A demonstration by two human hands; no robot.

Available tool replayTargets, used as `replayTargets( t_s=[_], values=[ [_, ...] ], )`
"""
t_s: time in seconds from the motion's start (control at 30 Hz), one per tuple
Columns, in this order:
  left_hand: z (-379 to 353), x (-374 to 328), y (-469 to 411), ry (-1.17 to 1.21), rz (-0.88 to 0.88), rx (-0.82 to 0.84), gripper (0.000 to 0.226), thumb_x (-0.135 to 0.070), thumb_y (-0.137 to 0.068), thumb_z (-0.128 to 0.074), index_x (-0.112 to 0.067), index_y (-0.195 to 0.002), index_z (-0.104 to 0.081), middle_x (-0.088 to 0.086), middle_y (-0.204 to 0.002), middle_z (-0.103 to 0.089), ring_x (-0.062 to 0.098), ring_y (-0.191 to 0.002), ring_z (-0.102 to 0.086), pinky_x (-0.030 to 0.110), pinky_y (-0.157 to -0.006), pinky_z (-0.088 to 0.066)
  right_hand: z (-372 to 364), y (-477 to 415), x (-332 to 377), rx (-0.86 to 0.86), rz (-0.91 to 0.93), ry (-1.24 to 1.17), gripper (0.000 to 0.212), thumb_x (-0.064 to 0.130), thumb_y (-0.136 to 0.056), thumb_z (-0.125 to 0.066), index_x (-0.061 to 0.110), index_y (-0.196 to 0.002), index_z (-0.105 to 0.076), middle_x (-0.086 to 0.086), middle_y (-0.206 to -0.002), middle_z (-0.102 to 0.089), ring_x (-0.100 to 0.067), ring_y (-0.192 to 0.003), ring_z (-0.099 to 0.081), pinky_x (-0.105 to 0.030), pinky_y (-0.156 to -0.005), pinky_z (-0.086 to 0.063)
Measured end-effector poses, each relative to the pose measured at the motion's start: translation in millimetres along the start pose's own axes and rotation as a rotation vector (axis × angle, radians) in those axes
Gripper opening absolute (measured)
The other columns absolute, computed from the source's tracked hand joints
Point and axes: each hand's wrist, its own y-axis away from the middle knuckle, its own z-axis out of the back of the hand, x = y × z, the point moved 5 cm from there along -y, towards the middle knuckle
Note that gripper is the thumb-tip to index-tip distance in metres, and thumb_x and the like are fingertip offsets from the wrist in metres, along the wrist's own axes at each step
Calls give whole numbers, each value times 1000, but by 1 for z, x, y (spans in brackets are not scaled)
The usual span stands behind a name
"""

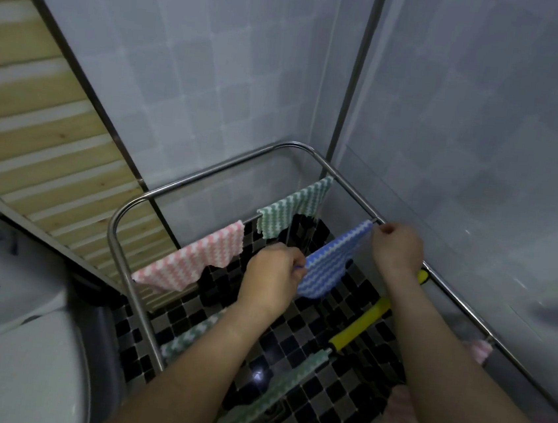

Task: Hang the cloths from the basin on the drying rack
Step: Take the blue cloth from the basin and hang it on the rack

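A steel drying rack (pixel 206 169) stands in the tiled corner. A blue zigzag cloth (pixel 328 264) is stretched across one of its bars. My left hand (pixel 272 278) pinches the cloth's near left corner. My right hand (pixel 397 249) pinches its far right corner up at the side rail. A pink zigzag cloth (pixel 193 259) and a green zigzag cloth (pixel 291 209) hang on the bars further back. More green cloths (pixel 188 336) and pink cloths (pixel 402 414) hang on the lower bars beneath my arms. The basin is not in view.
A yellow-handled tool (pixel 367 325) leans under the rack over the black mosaic floor (pixel 321 381). A white appliance (pixel 7 355) sits at the left. Grey tiled walls (pixel 469 128) close the corner, and a slatted wooden panel (pixel 39 124) leans at the left.
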Motion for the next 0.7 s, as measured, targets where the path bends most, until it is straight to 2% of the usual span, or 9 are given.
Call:
replayTargets(
  t_s=[0.1,0.17,0.23,0.33,0.53,0.7],
  values=[
    [3,7,5,-16,37,-43,12,-23,-92,-64,-16,-99,-71,2,-98,-63,17,-82,-57,23,-68,-37,1,5,4,7,186,-11,23,15,-93,-55,9,-108,-71,-19,-104,-71,-36,-97,-64,-35,-79,-48],
    [4,11,7,-16,63,-45,15,-25,-92,-63,-16,-101,-71,3,-94,-65,18,-77,-58,25,-65,-40,-7,12,11,137,336,-2,24,12,-92,-58,10,-113,-70,-14,-107,-71,-31,-95,-65,-35,-82,-49],
    [3,10,7,-2,72,-36,17,-23,-93,-62,-15,-103,-73,4,-95,-68,20,-78,-61,28,-68,-46,-14,17,14,223,396,85,27,16,-93,-60,14,-119,-68,-11,-115,-69,-27,-100,-65,-31,-85,-48],
    [0,8,4,16,63,-40,16,-17,-94,-60,-14,-100,-74,5,-99,-70,21,-86,-64,32,-76,-51,-15,18,16,201,409,152,28,17,-95,-56,15,-121,-68,-13,-121,-67,-29,-108,-62,-31,-87,-46],
    [-3,1,-6,14,53,-67,13,-13,-94,-58,-13,-95,-71,5,-95,-68,21,-85,-62,34,-73,-49,-9,14,17,83,359,150,27,15,-96,-53,10,-116,-70,-15,-116,-69,-34,-106,-62,-36,-87,-47],
    [-2,4,-4,-8,79,-61,13,-19,-94,-60,-14,-96,-73,4,-95,-69,19,-79,-61,26,-66,-41,-5,15,16,124,325,124,32,20,-95,-56,17,-126,-64,-11,-119,-68,-31,-106,-63,-35,-87,-48]
  ],
)
